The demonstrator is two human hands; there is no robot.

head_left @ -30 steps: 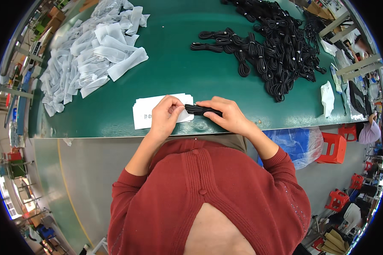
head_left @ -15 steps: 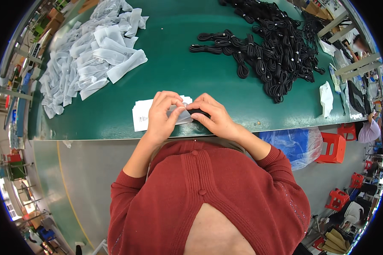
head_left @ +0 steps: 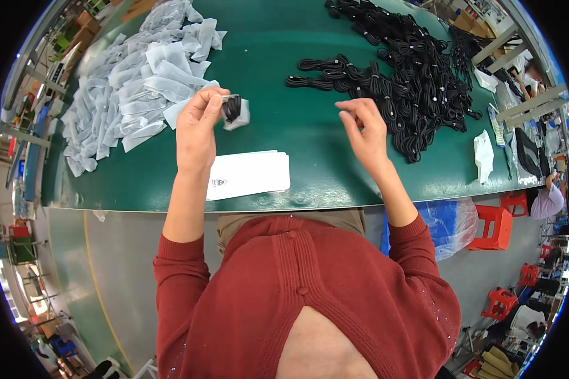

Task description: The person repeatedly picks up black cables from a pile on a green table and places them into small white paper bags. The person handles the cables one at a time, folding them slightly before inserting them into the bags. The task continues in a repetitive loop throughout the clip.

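My left hand (head_left: 196, 129) pinches the top of a small translucent plastic bag (head_left: 240, 120) and holds it up over the table. A coiled black cable (head_left: 232, 108) shows inside that bag. My right hand (head_left: 365, 129) is lifted off the table with nothing in it, thumb and fingers apart, close to the left edge of a large heap of coiled black cables (head_left: 417, 82). Between my forearms, a stack of flat white bags (head_left: 253, 175) with small dark print lies near the table's front edge.
A big pile of whitish filled bags (head_left: 133, 82) covers the green table's (head_left: 265, 63) left side. A crumpled white wrapper (head_left: 483, 155) lies at the right edge. Below the table stand a blue plastic-wrapped bundle (head_left: 439, 227) and a red stool (head_left: 492, 227).
My hands have parted from over the white stack. The left has risen up and left with the bagged cable; the right has let go and moved right, toward the cable heap.
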